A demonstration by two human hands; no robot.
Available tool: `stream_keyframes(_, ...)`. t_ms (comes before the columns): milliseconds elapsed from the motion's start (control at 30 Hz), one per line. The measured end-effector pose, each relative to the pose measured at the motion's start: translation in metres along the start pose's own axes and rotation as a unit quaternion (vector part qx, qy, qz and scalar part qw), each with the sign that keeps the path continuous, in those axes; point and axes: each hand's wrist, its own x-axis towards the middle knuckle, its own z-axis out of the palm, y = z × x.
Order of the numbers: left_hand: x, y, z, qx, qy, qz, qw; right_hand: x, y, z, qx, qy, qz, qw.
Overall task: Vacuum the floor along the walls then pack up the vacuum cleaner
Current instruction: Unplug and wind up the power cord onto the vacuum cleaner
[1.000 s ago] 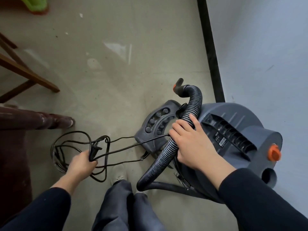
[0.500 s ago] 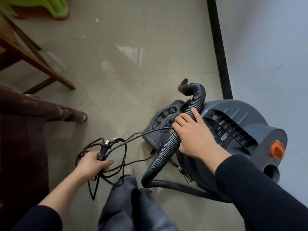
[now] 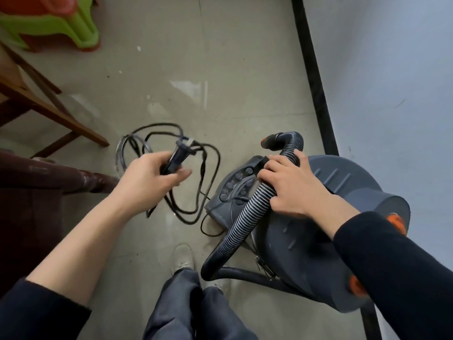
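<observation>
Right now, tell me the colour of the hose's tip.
The hose tip is orange, shown best in the head view.

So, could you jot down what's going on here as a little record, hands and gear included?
Vacuum cleaner: grey, on the floor beside the wall
Left hand: grips the plug and the looped power cord
Right hand: grips the ribbed hose atop the cleaner
Stage: packing up, cord not yet stowed
Nearby: green stool, wooden chair leg

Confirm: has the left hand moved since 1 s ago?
Yes. The left hand, gripping the power cord, has moved up-frame and rightward: from below the tip of the dark furniture leg to level with it, closer to the vacuum cleaner.
</observation>
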Motion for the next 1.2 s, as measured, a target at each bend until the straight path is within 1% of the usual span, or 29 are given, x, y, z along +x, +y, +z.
stream_keyframes(67,0.008,0.03,0.006,0.018,-0.019,0.053,0.998,-0.008,0.006,0.003,0.029,0.032,0.001,0.999)
stream_keyframes(167,0.023,0.056,0.038,0.114,-0.071,0.105,0.985,-0.017,0.012,0.01,0.059,0.056,0.003,0.997)
stream_keyframes(200,0.028,0.059,0.052,0.119,-0.087,0.118,0.982,-0.018,0.012,0.011,0.059,0.062,0.003,0.996)
stream_keyframes(267,0.037,0.065,0.073,0.084,-0.094,0.131,0.983,-0.02,0.014,0.013,0.048,0.086,0.004,0.995)
stream_keyframes(333,0.048,0.069,0.085,0.04,-0.075,0.118,0.989,-0.026,0.017,0.016,0.031,0.115,0.003,0.993)
stream_keyframes(467,0.071,0.072,0.102,0.039,-0.036,0.076,0.996,-0.039,0.023,0.023,0.022,0.151,-0.002,0.988)
stream_keyframes(533,0.08,0.075,0.111,0.039,-0.035,0.094,0.994,-0.041,0.025,0.026,0.029,0.167,-0.009,0.985)
stream_keyframes(600,0.086,0.08,0.121,0.031,-0.073,0.13,0.988,-0.041,0.025,0.026,0.031,0.174,-0.012,0.984)
stream_keyframes(667,0.085,0.088,0.13,-0.04,-0.161,0.126,0.978,-0.041,0.026,0.027,0.032,0.176,-0.007,0.984)
stream_keyframes(700,0.082,0.091,0.134,-0.093,-0.205,0.106,0.968,-0.041,0.026,0.027,0.035,0.176,-0.001,0.984)
stream_keyframes(733,0.081,0.091,0.139,-0.141,-0.231,0.087,0.959,-0.042,0.026,0.027,0.04,0.178,0.006,0.983)
stream_keyframes(767,0.08,0.092,0.142,-0.179,-0.239,0.075,0.951,-0.042,0.026,0.028,0.044,0.182,0.014,0.982)
stream_keyframes(833,0.078,0.089,0.146,-0.226,-0.229,0.062,0.945,-0.043,0.026,0.03,0.044,0.187,0.022,0.981)
stream_keyframes(900,0.076,0.088,0.145,-0.239,-0.217,0.055,0.945,-0.044,0.026,0.031,0.042,0.188,0.025,0.981)
stream_keyframes(967,0.074,0.086,0.144,-0.194,-0.216,0.056,0.955,-0.045,0.027,0.031,0.042,0.188,0.028,0.981)
stream_keyframes(1067,0.073,0.083,0.148,-0.067,-0.198,0.095,0.973,-0.047,0.027,0.031,0.048,0.178,0.027,0.982)
stream_keyframes(1200,0.082,0.079,0.159,0.035,-0.185,0.144,0.972,-0.047,0.025,0.031,0.053,0.165,0.03,0.984)
